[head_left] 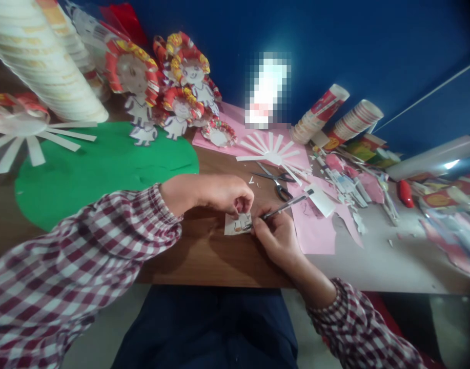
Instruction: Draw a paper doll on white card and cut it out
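Printing on the stacked paper cups point(358, 120) is too blurred to read. Dark lines mark the small paper point(230, 228), flat on the wood-grain bench point(204, 264). The right fingers grasp a slim pen point(290, 203), its tip at the paper; the left fingers curl at its upper edge, their grip unclear. Black-handled scissors point(283, 192), smooth pink sheets point(315, 233) and a rounded green sheet point(104, 171) lie near, before a blue wall point(353, 46).
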`<state>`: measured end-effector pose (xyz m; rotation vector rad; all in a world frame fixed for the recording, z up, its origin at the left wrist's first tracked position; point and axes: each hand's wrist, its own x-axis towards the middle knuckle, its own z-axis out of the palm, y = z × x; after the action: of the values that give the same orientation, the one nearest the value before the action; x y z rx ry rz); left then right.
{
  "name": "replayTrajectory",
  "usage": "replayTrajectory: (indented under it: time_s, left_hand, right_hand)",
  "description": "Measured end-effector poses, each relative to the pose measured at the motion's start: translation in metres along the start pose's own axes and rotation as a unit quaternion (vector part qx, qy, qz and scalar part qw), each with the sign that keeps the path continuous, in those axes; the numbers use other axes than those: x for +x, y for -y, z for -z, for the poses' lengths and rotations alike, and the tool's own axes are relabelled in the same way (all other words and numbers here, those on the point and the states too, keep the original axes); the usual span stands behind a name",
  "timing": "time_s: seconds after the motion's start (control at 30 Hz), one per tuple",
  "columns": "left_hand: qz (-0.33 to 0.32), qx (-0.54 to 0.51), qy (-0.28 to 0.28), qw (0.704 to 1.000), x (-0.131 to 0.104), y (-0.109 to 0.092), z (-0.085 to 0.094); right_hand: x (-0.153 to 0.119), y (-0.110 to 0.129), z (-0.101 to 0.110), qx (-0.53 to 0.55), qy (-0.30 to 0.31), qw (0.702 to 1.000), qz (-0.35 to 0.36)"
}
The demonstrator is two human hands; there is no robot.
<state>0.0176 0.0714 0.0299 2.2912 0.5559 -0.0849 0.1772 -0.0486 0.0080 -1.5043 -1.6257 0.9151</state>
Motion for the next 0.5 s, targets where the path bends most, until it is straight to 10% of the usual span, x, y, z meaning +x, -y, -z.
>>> replayTrajectory:
  time_s: [0.23,0.5]
  left_hand:
    - [0.002,0.029,0.008,1.000,-0.002,-0.005,0.002]
    - [0.004,0.023,0.007,1.000,-0.002,-0.004,0.003]
  right_hand:
    - [0.003,-0.005,0.002,0.111,-0.010,0.993,-0.031]
    - [-0.001,0.007,-0.003,-0.016,-0.032,0.999,0.028]
